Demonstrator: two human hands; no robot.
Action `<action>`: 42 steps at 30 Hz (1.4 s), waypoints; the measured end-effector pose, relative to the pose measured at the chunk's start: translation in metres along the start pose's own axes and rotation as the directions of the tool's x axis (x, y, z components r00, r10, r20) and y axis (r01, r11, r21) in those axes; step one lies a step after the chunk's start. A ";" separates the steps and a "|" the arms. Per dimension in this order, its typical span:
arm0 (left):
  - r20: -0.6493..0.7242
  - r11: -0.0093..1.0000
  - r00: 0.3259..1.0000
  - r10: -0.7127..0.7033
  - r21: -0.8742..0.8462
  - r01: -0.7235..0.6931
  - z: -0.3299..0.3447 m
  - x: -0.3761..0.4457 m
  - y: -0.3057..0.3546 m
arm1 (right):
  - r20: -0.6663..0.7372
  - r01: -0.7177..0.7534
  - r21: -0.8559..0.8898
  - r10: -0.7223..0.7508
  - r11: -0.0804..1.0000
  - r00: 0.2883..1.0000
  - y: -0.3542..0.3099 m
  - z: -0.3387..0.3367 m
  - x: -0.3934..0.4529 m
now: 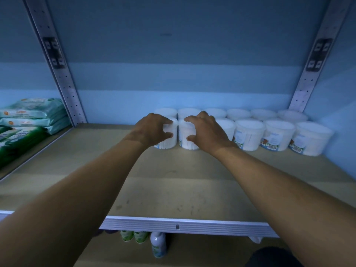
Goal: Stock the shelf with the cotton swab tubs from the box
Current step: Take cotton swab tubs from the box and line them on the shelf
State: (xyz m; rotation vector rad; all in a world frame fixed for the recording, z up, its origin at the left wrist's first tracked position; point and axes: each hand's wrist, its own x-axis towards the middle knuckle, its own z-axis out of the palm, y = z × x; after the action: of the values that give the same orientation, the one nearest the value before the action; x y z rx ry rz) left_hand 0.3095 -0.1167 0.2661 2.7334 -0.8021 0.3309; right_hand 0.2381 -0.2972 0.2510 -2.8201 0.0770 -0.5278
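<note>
A pale blue back wall (173, 54) with two perforated metal uprights rises behind a broad tan shelf (163, 189), dim under bluish light. Along its rear right stand two rows of white cotton swab tubs (277, 134), with wipe packs (32, 112) stacked in the bay to the left. The left hand (152, 130) and right hand (206, 130) each curl around a front-row tub, standing side by side on the shelf.
</note>
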 end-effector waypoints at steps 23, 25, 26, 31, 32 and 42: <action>0.117 0.929 0.925 0.363 -0.127 -0.348 0.031 0.040 0.215 | 0.044 -0.367 -0.251 0.389 0.896 0.920 0.194 -0.122 -0.084; 0.114 0.916 0.913 0.392 -0.139 -0.376 0.040 0.046 0.233 | 0.032 -0.394 -0.268 0.416 0.879 0.909 0.210 -0.128 -0.089; 0.111 0.911 0.908 0.404 -0.146 -0.387 0.044 0.049 0.241 | 0.026 -0.408 -0.275 0.431 0.871 0.902 0.217 -0.131 -0.090; 0.120 0.885 0.880 0.460 -0.144 -0.443 0.053 0.059 0.274 | 0.017 -0.438 -0.305 0.464 0.846 0.886 0.242 -0.138 -0.092; 0.120 0.880 0.874 0.470 -0.134 -0.455 0.054 0.060 0.279 | 0.017 -0.437 -0.306 0.464 0.846 0.886 0.246 -0.138 -0.091; 0.172 0.867 0.850 0.498 -0.080 -0.492 0.060 0.078 0.308 | 0.027 -0.421 -0.296 0.448 0.857 0.893 0.261 -0.135 -0.074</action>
State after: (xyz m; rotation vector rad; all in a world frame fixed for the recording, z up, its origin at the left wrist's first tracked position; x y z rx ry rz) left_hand 0.2112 -0.4238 0.2931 2.5112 -1.5566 0.1541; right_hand 0.1195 -0.5747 0.2754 -2.9496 0.8154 -0.2921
